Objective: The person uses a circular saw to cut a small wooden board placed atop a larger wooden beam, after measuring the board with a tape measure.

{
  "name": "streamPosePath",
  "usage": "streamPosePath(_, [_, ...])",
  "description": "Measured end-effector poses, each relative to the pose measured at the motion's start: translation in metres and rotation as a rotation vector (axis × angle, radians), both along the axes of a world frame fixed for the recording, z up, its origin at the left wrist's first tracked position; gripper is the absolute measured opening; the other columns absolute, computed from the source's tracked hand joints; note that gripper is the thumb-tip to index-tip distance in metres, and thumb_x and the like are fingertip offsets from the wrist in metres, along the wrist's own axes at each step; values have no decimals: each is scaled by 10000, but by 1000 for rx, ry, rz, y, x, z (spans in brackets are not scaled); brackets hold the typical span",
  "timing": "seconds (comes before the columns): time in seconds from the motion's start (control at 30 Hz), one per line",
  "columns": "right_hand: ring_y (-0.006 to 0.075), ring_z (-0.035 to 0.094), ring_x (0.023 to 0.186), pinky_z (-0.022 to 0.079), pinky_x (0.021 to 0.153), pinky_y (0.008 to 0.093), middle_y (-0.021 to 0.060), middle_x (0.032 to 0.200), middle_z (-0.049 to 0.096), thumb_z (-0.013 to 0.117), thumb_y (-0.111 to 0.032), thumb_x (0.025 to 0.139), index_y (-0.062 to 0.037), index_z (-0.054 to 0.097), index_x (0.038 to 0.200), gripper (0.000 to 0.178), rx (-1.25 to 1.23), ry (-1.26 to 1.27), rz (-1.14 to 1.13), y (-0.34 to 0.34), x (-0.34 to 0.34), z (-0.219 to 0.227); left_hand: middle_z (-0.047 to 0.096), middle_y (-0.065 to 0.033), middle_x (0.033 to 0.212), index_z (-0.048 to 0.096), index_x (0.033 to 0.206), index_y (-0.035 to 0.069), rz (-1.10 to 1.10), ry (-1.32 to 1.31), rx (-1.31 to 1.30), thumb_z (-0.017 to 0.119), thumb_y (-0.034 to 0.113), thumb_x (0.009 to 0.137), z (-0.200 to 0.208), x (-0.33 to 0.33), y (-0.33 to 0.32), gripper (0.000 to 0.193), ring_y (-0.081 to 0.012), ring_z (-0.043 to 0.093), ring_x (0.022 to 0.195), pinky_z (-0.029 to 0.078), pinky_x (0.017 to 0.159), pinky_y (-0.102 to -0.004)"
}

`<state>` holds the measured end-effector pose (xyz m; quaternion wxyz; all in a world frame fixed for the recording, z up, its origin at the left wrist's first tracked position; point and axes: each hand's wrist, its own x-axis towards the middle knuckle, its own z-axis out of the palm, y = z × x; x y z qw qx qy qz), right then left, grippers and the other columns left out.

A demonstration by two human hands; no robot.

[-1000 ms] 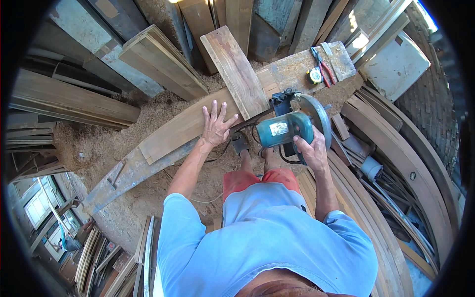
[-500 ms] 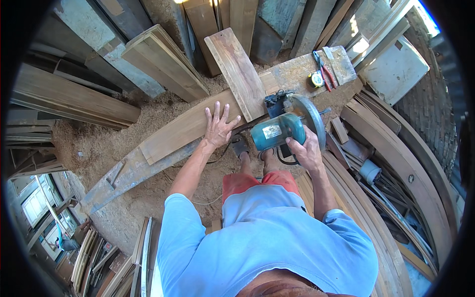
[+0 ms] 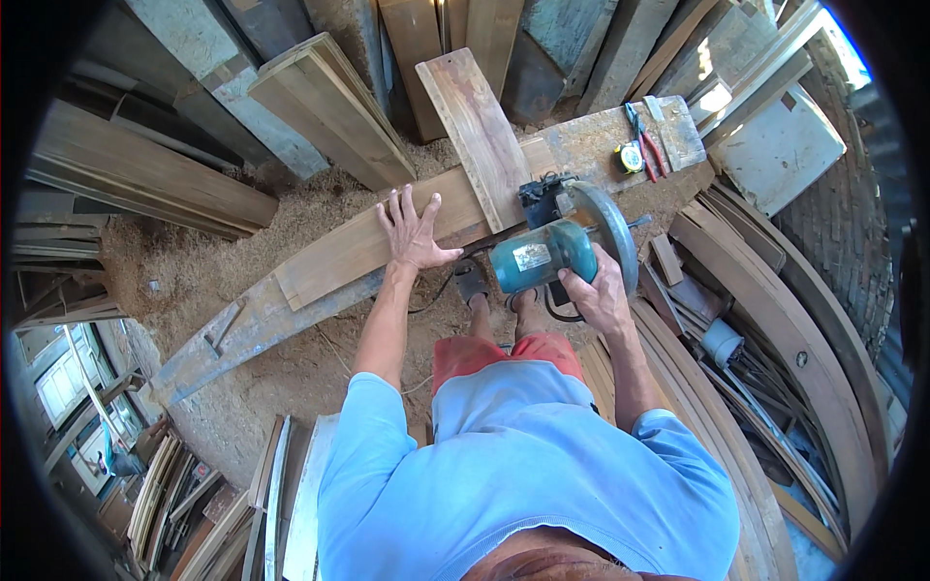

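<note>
Fingers, left hand (image 3: pixel 414 242): fan out wide over the long plank (image 3: pixel 339 257), gripping nothing; press or hover, cannot tell which.
Fingers, right hand (image 3: pixel 607 298): curl closed around the rear handle of the circular saw (image 3: pixel 565 247); trigger out of sight.
Saw position: hangs just beside the right edge of the short board (image 3: pixel 475 131), teal motor housing toward the left, rounded guard on the right; contact with the board cannot be told.
Short board: lies crosswise over the long plank, far end jutting past it.
Long plank: runs lengthwise along the worn bench beam (image 3: pixel 218 339).
Step in hand: seems to be positioning the saw at the short board's edge; cannot tell whether the blade turns.
Next saw move: would call for a firm right grip, a level saw base, left fingers well apart from the blade, and a steadying hold on the short board, apparently unclamped.
Bench end: bears a tape measure (image 3: pixel 628 158) and red-handled pliers (image 3: pixel 656 157).
Floor: shows sawdust (image 3: pixel 228 257) around the bench.
Beyond: holds leaning boards (image 3: pixel 334 111) and, at right, stacked timber (image 3: pixel 765 310).
</note>
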<state>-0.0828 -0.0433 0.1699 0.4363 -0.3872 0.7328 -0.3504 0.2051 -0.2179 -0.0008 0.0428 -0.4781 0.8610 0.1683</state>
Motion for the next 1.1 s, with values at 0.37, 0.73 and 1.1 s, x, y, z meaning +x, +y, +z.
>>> streamPosePath(0.37, [318, 674, 883, 527, 839, 438, 192, 931, 685, 736, -186, 897, 32, 644, 1118, 323, 14, -40, 50, -16, 24, -25, 227, -264, 1657, 458, 1541, 296, -11, 4, -25, 949, 687, 442, -4, 4, 1, 1266, -519, 134, 1553, 48, 1217, -767])
streamPosePath(0.73, [270, 659, 875, 524, 843, 415, 152, 930, 675, 711, -158, 886, 30, 644, 1128, 313, 9, -127, 50, -27, 37, -32, 207, -249, 1681, 476, 1549, 329, 18, -30, 52, 939, 667, 471, 2, 0, -1, 1221, -509, 102, 1572, 15, 1240, -751])
streamPosePath(1.1, [139, 576, 892, 499, 834, 330, 42, 969, 641, 663, -71, 880, 16, 649, 1181, 314, 21, -194, 76, -49, 35, -33, 197, -250, 1691, 514, 1542, 295, 20, -57, 73, 904, 697, 526, 9, -3, -3, 1160, -504, 91, 1579, -15, 1251, -733])
